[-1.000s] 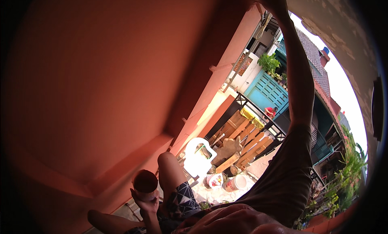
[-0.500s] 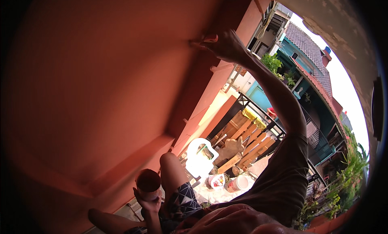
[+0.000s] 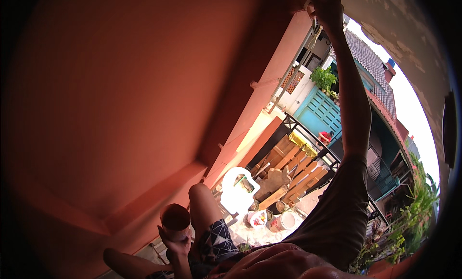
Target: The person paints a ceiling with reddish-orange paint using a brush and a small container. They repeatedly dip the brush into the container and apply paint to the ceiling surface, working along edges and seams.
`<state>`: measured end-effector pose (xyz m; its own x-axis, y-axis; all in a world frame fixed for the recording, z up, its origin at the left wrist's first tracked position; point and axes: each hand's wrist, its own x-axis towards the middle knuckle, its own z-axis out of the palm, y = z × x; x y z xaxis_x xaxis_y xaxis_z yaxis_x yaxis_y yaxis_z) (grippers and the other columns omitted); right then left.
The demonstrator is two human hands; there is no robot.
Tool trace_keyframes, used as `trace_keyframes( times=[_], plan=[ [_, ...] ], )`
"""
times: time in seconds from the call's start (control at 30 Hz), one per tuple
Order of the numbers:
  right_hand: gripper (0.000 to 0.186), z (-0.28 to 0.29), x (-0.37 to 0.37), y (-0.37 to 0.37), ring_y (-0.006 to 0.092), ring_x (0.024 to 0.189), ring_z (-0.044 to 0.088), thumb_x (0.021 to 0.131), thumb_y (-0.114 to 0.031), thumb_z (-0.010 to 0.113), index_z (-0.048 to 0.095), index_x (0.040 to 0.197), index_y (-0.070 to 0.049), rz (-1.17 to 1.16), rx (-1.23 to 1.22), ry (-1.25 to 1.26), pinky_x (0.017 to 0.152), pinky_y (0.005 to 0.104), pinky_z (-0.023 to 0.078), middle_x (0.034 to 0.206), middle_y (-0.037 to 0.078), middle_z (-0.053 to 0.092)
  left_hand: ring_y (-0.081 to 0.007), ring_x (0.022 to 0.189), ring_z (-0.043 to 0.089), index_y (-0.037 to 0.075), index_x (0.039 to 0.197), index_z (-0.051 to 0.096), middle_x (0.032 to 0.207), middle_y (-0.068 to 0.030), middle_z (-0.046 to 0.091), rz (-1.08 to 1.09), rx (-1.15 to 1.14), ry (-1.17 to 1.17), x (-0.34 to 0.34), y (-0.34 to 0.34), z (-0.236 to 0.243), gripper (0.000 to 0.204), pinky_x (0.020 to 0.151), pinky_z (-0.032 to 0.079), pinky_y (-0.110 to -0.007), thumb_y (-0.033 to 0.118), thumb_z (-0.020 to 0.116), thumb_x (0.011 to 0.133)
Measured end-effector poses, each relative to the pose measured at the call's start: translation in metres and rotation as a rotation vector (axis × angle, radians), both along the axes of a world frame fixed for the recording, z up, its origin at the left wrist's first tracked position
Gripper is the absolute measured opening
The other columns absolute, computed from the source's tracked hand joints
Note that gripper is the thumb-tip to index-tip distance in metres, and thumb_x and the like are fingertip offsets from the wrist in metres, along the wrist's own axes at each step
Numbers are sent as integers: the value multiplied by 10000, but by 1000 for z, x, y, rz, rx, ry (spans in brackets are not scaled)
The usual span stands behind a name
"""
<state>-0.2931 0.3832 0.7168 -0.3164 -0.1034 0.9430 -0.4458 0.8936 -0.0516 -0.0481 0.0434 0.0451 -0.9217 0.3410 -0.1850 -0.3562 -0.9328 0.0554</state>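
Note:
My left hand (image 3: 176, 243), low in the picture, is closed round a reddish-brown cup (image 3: 175, 220) held mouth-up beside my bent knee. What lies inside the cup is too dark to make out. At the top edge my right hand (image 3: 329, 12) is raised at the end of a stretched arm, its fingers closed on what looks like a paintbrush; only a small pale part of it (image 3: 307, 4) shows. That hand is at the upper corner of the orange-red wall (image 3: 144, 86), close under the ceiling (image 3: 404, 28).
Far below stand a white plastic chair (image 3: 237, 192), a pale bucket (image 3: 284, 222) and a white tub (image 3: 257, 219). Wooden boards (image 3: 301, 178) lean against a black railing (image 3: 332, 156). Beyond are a turquoise gate (image 3: 320, 115), a person in red (image 3: 326, 137) and plants (image 3: 409, 226).
My right hand has moved up and to the right, from the wall's dark edge to the upper corner, with the arm straighter. My left hand and the cup stay nearly in place.

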Motion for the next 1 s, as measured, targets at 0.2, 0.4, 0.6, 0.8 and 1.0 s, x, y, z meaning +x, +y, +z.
trace_keyframes(
  times=[0.2, 0.4, 0.6, 0.8, 1.0],
  plan=[
    [145, -28, 12, -33, 195, 712, 715, 954, -137, 673, 674, 898, -2, -161, 1023, 566, 510, 311, 548, 838, 123, 741, -261, 552, 608, 82, 1340, 533, 945, -152, 674, -54, 30, -16, 3, -1, -19, 810, 325, 461, -276, 764, 466, 909],
    [342, -109, -11, 17, 224, 1175, 642, 829, -137, 731, 711, 1148, -258, -658, 1263, 283, 580, 283, 614, 1256, 20, 648, -264, 577, 616, 78, 1323, 547, 938, -151, 671, -44, 8, -7, -6, 9, 12, 818, 338, 480, -287, 770, 487, 892],
    [312, -168, -12, -50, 274, 978, 697, 866, -325, 746, 688, 1137, -182, -215, 1113, -287, 701, 437, 596, 1034, 72, 713, -262, 563, 609, 70, 1308, 552, 897, -156, 666, -16, 19, 24, 3, 10, 14, 848, 362, 506, -297, 793, 500, 867],
    [409, -86, -26, -45, 345, 643, 712, 983, -426, 560, 637, 1040, -28, -317, 480, -240, 657, 452, 597, 647, 113, 693, -274, 563, 624, 67, 1306, 556, 893, -164, 671, -127, 74, 34, 9, 1, -11, 861, 353, 500, -295, 804, 488, 865],
    [141, -30, -26, -68, 309, 735, 733, 911, -189, 665, 654, 1012, -92, -385, 428, 225, 610, 460, 588, 883, 123, 747, -290, 569, 632, 70, 1333, 539, 981, -175, 672, -26, 41, 67, 10, -1, -11, 818, 334, 496, -310, 763, 476, 902]
  ],
)
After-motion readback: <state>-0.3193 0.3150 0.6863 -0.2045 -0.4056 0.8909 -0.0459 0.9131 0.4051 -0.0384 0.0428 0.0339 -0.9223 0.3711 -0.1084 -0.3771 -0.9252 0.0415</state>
